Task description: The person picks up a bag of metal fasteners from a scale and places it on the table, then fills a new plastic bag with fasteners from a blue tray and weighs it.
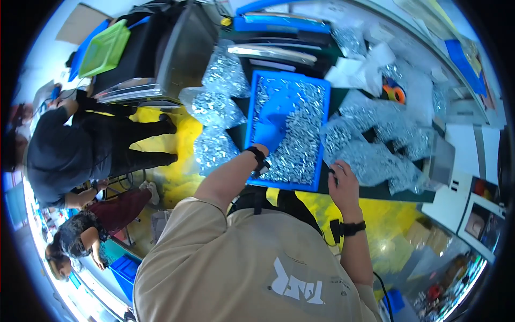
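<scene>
A blue tray [325, 107] full of small shiny metal pieces [300, 145] lies in front of me on the dark table. My left hand [270, 131], in a blue glove, reaches into the tray among the pieces. Its fingers blend with the blue around them, so I cannot make out their shape or any held piece. Bare and loosely bent, my right hand [344, 185] hovers by the tray's near right corner, fingers apart and nothing visible in them. Close to it lies a clear plastic bag of metal pieces [367, 163].
More filled clear bags [217, 110] lie left of the tray. An orange-and-dark tape roll [394, 94] sits among bags at the right. A grey bin [441, 161] stands at the table's right end. Two people [70, 150] are off to the left, near a green basket [104, 48].
</scene>
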Action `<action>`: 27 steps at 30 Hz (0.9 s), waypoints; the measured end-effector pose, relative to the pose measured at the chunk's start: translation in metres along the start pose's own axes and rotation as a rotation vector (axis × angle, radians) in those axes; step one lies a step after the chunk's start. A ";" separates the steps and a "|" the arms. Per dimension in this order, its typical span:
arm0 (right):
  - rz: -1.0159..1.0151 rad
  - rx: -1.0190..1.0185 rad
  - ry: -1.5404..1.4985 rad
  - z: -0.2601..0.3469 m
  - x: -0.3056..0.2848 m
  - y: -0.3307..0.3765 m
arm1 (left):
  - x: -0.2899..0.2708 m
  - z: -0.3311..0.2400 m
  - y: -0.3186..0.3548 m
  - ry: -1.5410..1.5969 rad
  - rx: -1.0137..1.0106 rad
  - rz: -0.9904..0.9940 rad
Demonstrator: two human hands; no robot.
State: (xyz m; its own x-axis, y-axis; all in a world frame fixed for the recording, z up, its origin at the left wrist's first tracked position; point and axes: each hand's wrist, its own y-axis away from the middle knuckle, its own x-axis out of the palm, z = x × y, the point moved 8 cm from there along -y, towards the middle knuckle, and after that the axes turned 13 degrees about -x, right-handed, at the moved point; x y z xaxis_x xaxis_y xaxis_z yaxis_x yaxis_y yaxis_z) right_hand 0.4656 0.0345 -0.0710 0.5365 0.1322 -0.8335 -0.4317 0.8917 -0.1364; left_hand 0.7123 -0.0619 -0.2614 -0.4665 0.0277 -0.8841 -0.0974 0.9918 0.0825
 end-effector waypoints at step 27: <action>0.002 -0.399 -0.306 0.139 0.005 -0.079 | -0.164 -0.070 0.111 1.196 0.000 0.329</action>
State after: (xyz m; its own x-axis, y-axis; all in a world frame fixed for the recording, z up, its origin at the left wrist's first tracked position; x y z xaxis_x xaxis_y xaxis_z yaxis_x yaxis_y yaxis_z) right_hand 0.6035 0.0251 0.0100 0.6975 0.3076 -0.6472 -0.6444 0.6643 -0.3788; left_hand 0.7166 0.0346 -0.0757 -0.9775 0.1441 0.1538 0.1762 0.9593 0.2205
